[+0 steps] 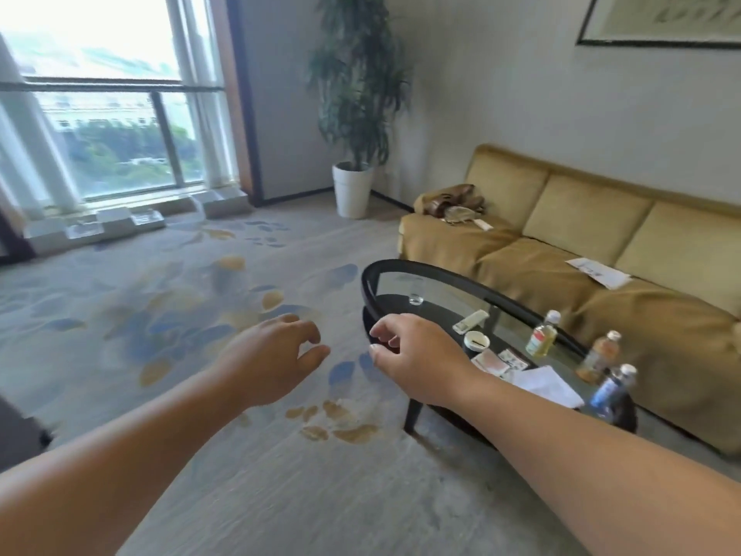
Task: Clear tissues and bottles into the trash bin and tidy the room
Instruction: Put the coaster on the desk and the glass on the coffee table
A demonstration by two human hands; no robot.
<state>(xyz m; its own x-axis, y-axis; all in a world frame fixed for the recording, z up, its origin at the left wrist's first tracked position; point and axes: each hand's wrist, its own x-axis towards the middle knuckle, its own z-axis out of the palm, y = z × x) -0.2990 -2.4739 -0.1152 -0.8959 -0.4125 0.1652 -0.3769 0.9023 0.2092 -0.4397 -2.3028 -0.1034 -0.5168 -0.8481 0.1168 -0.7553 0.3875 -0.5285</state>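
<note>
Hands empty, head view: our left hand (276,355) & right hand (417,363) hover, fingers (305,329) loosely apart, holding nothing. Bottles (542,335) & tissue (549,385) sit on worktop (401,267) to our right; no bin in sight, so we judge clearing not yet begun.

At the right of the frame, the oval coffee table (368,284) has a clear glass top, smooth and reflective, set in a glossy black rim. On it, the bottle of yellow drink (542,335), the bottle of amber drink (598,358) and the blue-labelled bottle (612,390) are clear, shiny plastic with pale caps. The white tissue (550,385) beside them is soft, matt paper. The small tumbler (416,298) is clear glass.

Behind, the sofa (521,266) wears mustard cloth with a velvety, matt nap, and the sheets (599,270) on it are thin white paper. The carpet (160,315) at lower left is a matt, low-pile weave. The planter (352,190) at upper centre is smooth, white and faintly glossy.
</note>
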